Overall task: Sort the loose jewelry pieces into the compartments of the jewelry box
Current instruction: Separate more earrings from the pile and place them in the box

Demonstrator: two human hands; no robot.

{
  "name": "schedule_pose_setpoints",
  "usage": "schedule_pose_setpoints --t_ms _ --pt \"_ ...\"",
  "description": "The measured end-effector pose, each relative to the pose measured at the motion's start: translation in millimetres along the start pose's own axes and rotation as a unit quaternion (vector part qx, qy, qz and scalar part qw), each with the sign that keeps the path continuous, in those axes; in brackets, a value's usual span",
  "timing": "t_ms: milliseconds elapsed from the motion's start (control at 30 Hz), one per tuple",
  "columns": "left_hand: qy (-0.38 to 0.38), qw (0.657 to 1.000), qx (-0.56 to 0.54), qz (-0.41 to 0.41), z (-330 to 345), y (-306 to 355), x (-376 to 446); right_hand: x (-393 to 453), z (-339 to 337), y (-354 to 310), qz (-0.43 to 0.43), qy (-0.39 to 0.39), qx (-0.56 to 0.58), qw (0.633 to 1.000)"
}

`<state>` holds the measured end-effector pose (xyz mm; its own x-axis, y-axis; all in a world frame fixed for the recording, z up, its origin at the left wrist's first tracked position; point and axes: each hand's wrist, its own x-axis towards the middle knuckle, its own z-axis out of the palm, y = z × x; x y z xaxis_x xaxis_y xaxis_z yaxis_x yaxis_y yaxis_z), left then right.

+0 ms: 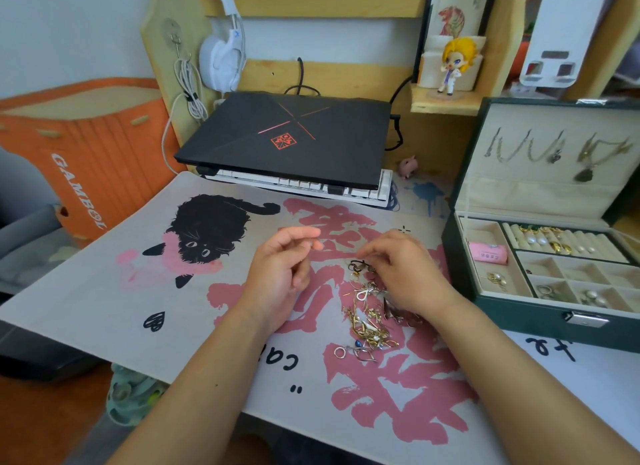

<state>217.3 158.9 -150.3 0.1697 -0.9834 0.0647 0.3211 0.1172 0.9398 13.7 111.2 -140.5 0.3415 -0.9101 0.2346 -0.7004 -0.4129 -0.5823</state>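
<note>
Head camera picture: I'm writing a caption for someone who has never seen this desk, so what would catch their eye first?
Probably the tangled pile of loose jewelry mid-mat, with the left hand hovering beside it and the right hand picking at its far end. Next, the open green jewelry box at the right, partly filled, and the black cat printed on the desk mat.

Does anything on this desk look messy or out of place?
Yes: a tangled heap of loose jewelry lies on the desk mat between the hands, outside the open jewelry box. A closed laptop rests on a keyboard.
</note>
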Motion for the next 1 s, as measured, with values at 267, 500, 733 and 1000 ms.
schedule_pose_setpoints --t_ms 267,500,733,1000 --pt "0.000 0.999 -0.030 -0.010 -1 2 0 33 3 -23 -0.129 -0.085 -0.164 0.974" --pt "0.008 1.000 -0.017 -0.008 1 0 2 42 -9 -25 -0.046 -0.097 -0.099 0.989" --pt "-0.001 1.000 -0.028 -0.013 1 1 0 34 -57 -47 0.012 -0.091 0.063 0.994" --pt "-0.016 0.998 -0.059 -0.011 2 2 -3 31 -80 -58 0.014 -0.086 0.092 0.992"
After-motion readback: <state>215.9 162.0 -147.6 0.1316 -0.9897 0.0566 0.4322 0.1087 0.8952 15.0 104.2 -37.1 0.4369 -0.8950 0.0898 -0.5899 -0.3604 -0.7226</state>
